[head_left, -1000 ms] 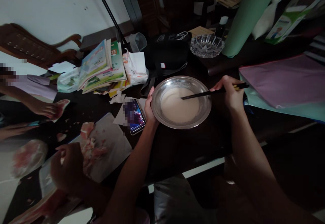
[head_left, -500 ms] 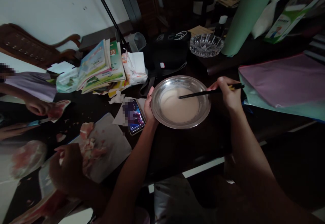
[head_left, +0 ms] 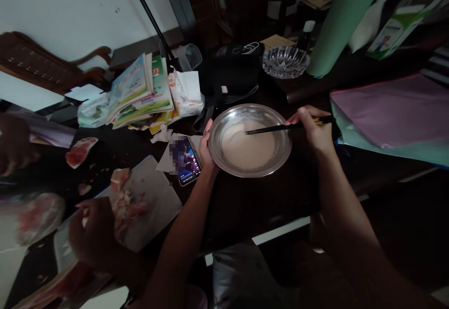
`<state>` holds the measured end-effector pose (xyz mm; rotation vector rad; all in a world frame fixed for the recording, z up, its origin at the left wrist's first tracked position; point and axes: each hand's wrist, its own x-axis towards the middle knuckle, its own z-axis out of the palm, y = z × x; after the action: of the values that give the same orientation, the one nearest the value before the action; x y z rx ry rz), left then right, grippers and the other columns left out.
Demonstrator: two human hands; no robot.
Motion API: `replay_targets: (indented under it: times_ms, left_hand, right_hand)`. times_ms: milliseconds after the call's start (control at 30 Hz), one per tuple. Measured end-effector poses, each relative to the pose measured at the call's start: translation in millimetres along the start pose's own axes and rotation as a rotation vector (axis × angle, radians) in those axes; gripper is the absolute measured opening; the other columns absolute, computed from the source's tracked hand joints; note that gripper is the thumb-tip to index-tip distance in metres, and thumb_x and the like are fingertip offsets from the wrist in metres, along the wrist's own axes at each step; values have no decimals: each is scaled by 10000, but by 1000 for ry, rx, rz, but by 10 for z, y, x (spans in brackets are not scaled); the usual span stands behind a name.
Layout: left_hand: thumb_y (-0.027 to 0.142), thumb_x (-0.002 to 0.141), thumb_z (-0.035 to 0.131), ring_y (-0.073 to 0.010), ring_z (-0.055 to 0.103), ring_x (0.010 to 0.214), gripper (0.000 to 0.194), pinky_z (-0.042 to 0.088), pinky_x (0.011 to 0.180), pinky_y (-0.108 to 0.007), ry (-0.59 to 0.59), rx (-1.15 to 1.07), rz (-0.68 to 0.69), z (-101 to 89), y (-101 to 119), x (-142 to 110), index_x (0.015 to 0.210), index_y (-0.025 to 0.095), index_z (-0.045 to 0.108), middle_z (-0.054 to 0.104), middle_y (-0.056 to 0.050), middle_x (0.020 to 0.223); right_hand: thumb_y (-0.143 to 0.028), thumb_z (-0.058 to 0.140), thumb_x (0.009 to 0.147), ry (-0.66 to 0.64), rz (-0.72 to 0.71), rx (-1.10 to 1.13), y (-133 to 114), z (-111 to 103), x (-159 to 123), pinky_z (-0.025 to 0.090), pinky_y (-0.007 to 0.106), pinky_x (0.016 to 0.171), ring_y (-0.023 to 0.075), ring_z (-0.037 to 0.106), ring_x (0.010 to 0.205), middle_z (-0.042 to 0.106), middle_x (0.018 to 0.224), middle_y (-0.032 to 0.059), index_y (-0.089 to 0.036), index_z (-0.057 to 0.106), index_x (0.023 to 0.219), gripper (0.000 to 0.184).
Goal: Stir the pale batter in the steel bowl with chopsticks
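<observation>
A round steel bowl (head_left: 249, 171) stands on the dark table with a pale, creamy liquid (head_left: 248, 149) in it. My left hand (head_left: 206, 147) grips the bowl by its left rim, thumb at the edge and the other fingers hidden beneath. Black chopsticks (head_left: 268, 129) lie slantwise across the bowl, tips in the liquid near its middle. Closed around their thick end is my right hand (head_left: 314, 126), just past the bowl's right rim. A lit phone (head_left: 187, 161) rests on white paper left of the bowl.
Another person's hand (head_left: 93, 227) is by pinkish peel pieces (head_left: 128, 201) on a white sheet (head_left: 154, 213). A red-fleshed fruit piece (head_left: 81, 152) lies farther left. Books (head_left: 140, 94), a tissue pack (head_left: 185, 94), a glass ashtray (head_left: 286, 61) and a pink folder (head_left: 393, 108) surround the bowl.
The chopsticks have shifted very slightly left in the liquid. At far left, a co-worker's hand has let go of the red fruit piece, which now lies on the table.
</observation>
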<state>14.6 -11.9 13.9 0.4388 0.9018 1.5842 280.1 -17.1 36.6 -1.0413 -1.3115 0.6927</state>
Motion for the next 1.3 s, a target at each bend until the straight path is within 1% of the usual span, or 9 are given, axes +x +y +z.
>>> replay_targets:
  times_ms: [100,233,333,533,600,833,933,1100,1300]
  left_hand:
    - [194,937,445,-151,655,1153,317,475,1039,-253,-4,0,-6,-16,-8,8,1062,241,732,764,6,1122]
    - [217,919,488,-165,659,1144,301,457,1061,-271,-25,-8,5,-54,-28,26,1104,227,726,756,-11,1160]
    - [221,918,480,-171,662,1140,312,447,1081,-301,-31,-1,3,-65,-34,33,1114,232,723,748,-18,1181]
    - [238,884,524,-197,599,1268,290,432,1102,-305,-29,31,15,-67,-31,40,1089,247,729,738,-18,1219]
    - [232,890,518,-191,609,1251,290,435,1094,-298,-37,27,18,-73,-34,44,1085,244,733,741,-13,1212]
    - [205,924,476,-147,681,1062,313,465,1042,-286,-34,-4,5,-66,-39,41,1113,226,724,757,-12,1148]
    - [188,927,455,-137,682,1043,317,475,1023,-268,-31,-3,13,-54,-32,35,1072,235,733,758,-9,1134]
    - [218,902,499,-171,635,1186,294,454,1056,-276,-36,28,22,-70,-33,44,1064,263,739,740,-4,1192]
    - [247,895,541,-189,606,1244,267,429,1093,-294,-34,46,20,-87,-38,48,1080,266,734,718,-6,1245]
  right_hand:
    - [-535,592,927,16,-22,53,0,-72,-3,504,346,647,160,645,563,663,557,5,-234,620,537,494]
    - [-530,636,901,-204,50,65,-33,-24,-44,523,341,662,172,675,631,709,634,17,-238,670,594,424]
    - [-521,695,862,-269,52,32,-40,57,-50,554,339,725,181,718,739,758,743,22,-244,712,690,326]
    - [-615,628,870,42,24,-12,2,-24,3,545,387,693,195,676,626,701,609,18,-261,646,575,460]
    - [-610,602,889,57,29,57,4,-68,-4,521,379,648,185,634,558,659,550,13,-259,612,527,505]
    - [-548,695,851,-265,74,40,-42,62,-52,540,351,717,187,711,717,749,719,19,-243,710,671,354]
    - [-560,697,844,-142,47,-7,-16,62,-23,550,365,753,191,716,737,757,735,17,-251,706,680,351]
    - [-591,584,908,101,2,23,17,-75,2,514,375,645,177,633,547,655,542,5,-259,608,521,511]
    - [-542,664,877,-218,62,50,-46,16,-55,535,373,677,186,683,650,723,658,11,-264,682,618,381]
